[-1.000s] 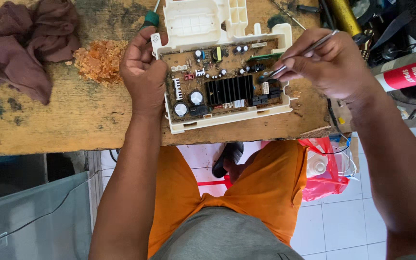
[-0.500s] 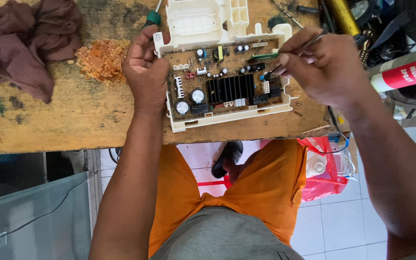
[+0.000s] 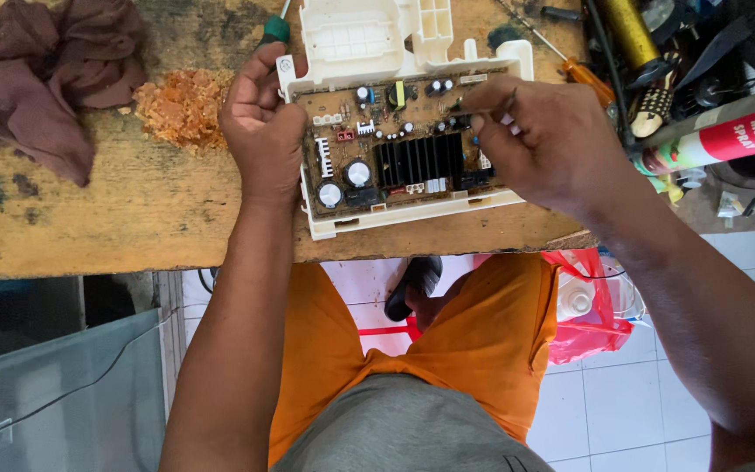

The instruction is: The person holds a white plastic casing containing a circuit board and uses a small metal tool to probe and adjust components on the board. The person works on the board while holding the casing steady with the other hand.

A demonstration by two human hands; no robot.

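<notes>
Bracing the board (image 3: 395,144) by its white tray (image 3: 412,214), the left hand (image 3: 264,131) sat curled on the tray's left edge, fingers bent around the rim near the upper corner and thumb resting against the side. The board lay flat in the tray on the wooden bench (image 3: 133,218), close to the near edge, with a black heat sink (image 3: 419,160) near its middle and two round capacitors (image 3: 344,182) toward the left. The right hand (image 3: 552,144) hovered over the board's right part, thumb and fingers pinched tight together near the top edge of the heat sink; whether a thin tool or a small part sat in that pinch could not be told, since the fingers covered it. Doing this step well seemed to call for a steady left hand pressing the tray down so that the board did not slide, and for the right hand to work with small, light motions, its heel resting on the tray's right rim for support. The crowded parts around the heat sink looked easy to bend, so force was best kept low and straight. A brown rag (image 3: 41,79) and a heap of orange crumbs (image 3: 181,105) lay well to the left, and a spray can (image 3: 727,135) and screwdrivers (image 3: 583,70) lay to the right, clear of the work.
</notes>
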